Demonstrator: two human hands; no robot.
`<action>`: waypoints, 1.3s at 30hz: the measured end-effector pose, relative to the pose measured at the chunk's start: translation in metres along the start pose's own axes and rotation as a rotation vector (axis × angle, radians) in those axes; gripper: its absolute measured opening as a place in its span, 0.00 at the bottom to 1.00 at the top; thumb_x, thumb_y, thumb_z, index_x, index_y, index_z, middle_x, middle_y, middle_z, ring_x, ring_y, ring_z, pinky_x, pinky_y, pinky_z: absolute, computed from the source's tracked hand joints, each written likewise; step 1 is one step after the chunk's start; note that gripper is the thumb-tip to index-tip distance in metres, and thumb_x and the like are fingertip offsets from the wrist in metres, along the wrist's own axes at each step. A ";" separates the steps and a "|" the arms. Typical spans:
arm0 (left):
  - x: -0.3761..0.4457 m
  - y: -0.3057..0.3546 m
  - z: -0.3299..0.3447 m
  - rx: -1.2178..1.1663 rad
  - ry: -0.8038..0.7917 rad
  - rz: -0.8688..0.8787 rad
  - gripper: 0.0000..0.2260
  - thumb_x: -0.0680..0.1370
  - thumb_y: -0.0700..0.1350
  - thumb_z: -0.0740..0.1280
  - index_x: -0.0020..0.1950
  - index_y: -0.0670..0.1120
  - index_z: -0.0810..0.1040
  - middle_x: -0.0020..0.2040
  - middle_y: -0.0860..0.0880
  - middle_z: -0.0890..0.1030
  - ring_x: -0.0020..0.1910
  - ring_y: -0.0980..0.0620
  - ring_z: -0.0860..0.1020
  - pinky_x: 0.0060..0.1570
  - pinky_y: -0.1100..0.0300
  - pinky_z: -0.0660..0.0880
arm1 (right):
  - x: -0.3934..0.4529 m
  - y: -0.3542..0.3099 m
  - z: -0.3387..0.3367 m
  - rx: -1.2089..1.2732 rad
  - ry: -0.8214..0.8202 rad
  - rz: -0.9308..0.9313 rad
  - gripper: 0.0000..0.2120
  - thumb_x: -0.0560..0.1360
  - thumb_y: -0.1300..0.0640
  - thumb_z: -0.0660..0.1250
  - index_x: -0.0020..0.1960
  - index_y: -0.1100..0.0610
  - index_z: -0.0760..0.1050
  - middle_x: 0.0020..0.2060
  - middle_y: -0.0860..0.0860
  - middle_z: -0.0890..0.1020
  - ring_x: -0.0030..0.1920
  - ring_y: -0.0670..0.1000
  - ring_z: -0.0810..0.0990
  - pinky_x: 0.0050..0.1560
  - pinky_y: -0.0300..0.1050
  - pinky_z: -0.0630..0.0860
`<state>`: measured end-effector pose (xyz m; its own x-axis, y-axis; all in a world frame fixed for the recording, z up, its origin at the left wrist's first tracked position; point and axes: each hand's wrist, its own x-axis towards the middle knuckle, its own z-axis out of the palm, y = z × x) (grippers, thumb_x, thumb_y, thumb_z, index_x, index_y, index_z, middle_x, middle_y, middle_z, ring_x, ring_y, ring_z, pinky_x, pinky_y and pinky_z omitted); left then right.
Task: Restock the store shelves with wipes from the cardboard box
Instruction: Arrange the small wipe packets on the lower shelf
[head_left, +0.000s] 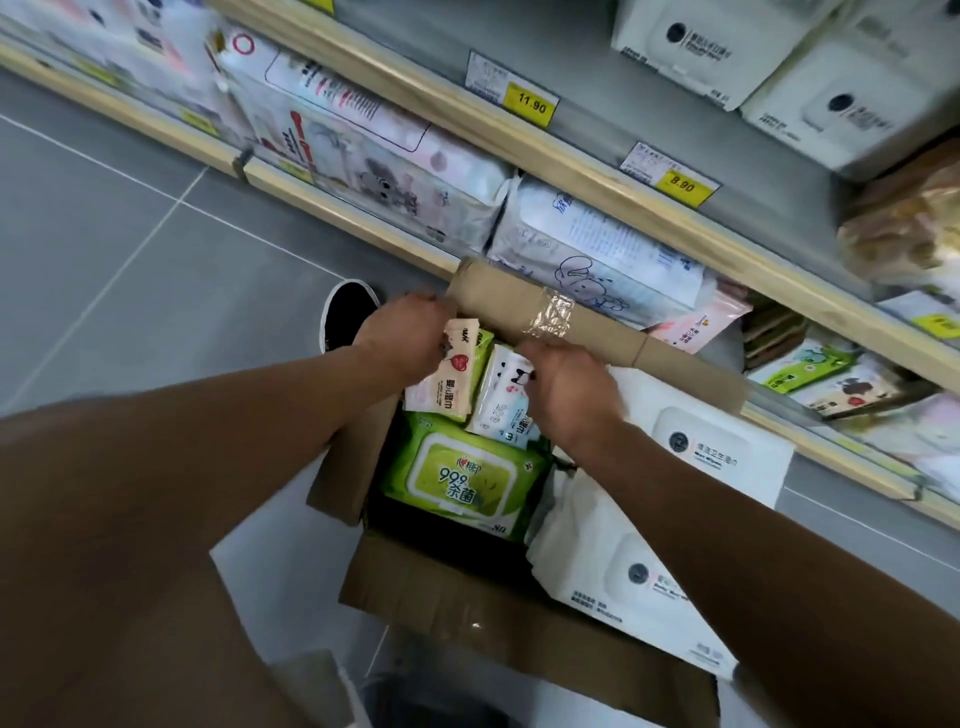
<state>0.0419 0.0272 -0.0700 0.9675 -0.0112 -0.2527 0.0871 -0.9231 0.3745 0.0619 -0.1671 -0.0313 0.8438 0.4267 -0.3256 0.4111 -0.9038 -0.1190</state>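
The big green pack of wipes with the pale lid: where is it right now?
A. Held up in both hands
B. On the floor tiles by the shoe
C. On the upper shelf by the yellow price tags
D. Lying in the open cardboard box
D: the green pack lies flat inside the open cardboard box, nearer the camera than both hands.

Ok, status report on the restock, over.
Left hand grips beige pack; right hand grips white-blue pack. Both packs inside cardboard box. Far flap overhangs.
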 end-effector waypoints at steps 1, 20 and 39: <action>-0.005 0.002 -0.005 -0.040 0.001 -0.021 0.13 0.73 0.42 0.67 0.57 0.45 0.74 0.54 0.42 0.79 0.53 0.40 0.77 0.50 0.47 0.76 | -0.005 0.000 -0.003 0.017 0.009 0.005 0.20 0.74 0.62 0.65 0.62 0.47 0.73 0.59 0.53 0.79 0.57 0.59 0.78 0.53 0.49 0.76; -0.097 0.136 -0.126 -0.081 0.390 0.151 0.09 0.69 0.40 0.71 0.48 0.48 0.81 0.43 0.47 0.83 0.43 0.46 0.78 0.37 0.57 0.71 | -0.136 0.077 -0.121 0.166 0.452 -0.022 0.07 0.71 0.60 0.62 0.47 0.53 0.74 0.45 0.54 0.80 0.45 0.61 0.80 0.43 0.51 0.77; -0.037 0.356 -0.071 -0.097 0.337 0.486 0.09 0.70 0.41 0.71 0.49 0.47 0.81 0.48 0.47 0.83 0.48 0.45 0.79 0.47 0.54 0.74 | -0.238 0.279 -0.125 0.072 0.568 0.302 0.10 0.73 0.60 0.64 0.53 0.54 0.78 0.50 0.54 0.78 0.52 0.60 0.78 0.43 0.51 0.78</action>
<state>0.0536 -0.2735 0.1356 0.9224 -0.2866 0.2589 -0.3786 -0.8034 0.4597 0.0189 -0.5165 0.1304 0.9781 0.0863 0.1895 0.1191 -0.9784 -0.1692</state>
